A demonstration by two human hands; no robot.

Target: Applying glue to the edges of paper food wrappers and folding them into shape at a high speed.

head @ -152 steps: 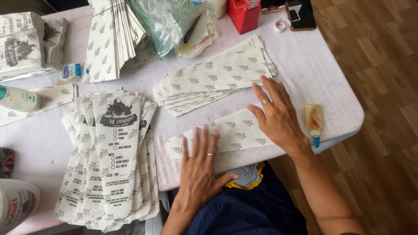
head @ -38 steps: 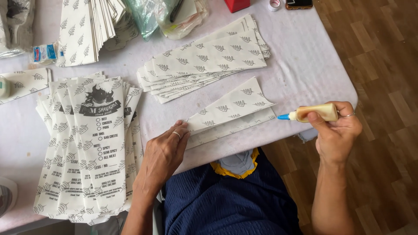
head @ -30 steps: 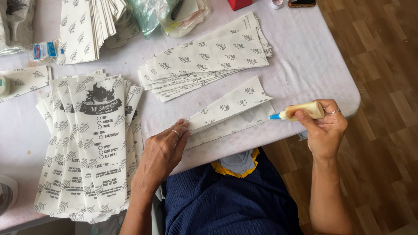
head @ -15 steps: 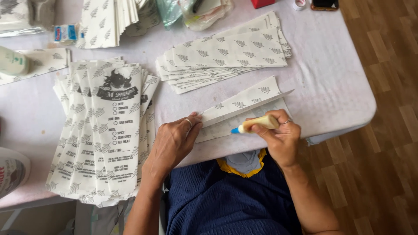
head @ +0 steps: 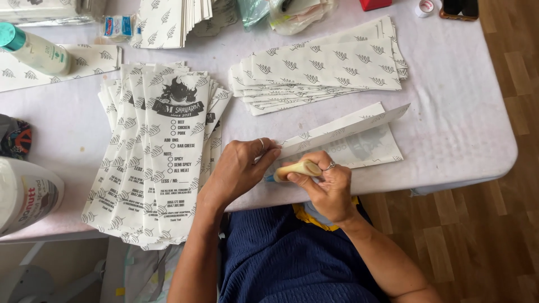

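Observation:
A long printed white paper sheet [head: 359, 143] lies near the table's front edge, its upper flap lifted along the fold. My left hand [head: 238, 168] presses on the sheet's left end and pinches the flap. My right hand [head: 325, 188] grips a small cream glue tube [head: 297, 169] with a blue tip, the tip touching the paper just right of my left fingers. A stack of flat patterned sheets [head: 323, 67] lies behind it. A fanned pile of finished printed paper bags [head: 163, 151] lies to the left.
The table [head: 460, 129] has a pale cloth. A teal-capped bottle [head: 33, 50] stands at the far left, a large white jar [head: 25, 193] at the left edge. More bags [head: 168, 19] and plastic wrap [head: 292, 8] sit at the back. Wooden floor [head: 494, 224] on the right.
My right hand picked up the glue tube from the table's right side and brought it left to the sheet's left end. My left hand lifted the flap. The view shifted slightly.

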